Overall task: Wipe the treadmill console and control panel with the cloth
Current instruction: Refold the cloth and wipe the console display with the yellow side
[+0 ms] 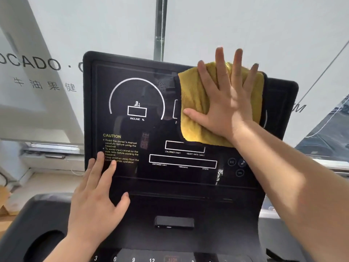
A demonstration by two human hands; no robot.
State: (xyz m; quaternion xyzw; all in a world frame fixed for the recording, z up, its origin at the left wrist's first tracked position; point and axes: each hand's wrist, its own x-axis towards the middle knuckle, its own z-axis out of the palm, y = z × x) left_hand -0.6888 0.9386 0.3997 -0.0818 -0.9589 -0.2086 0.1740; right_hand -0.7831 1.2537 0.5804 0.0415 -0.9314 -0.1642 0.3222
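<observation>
Pressing folded yellow terry cloth (196, 108) flat, fingers spread, right hand (226, 103) works upper right of glossy black treadmill console (132, 176); unwiped panel lies leftward, where open left hand (96, 195) braces lower-left corner.

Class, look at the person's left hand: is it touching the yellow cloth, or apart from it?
Apart. The head view shows the left hand at the console's lower left, with bare black panel between it and the yellow cloth.
</observation>
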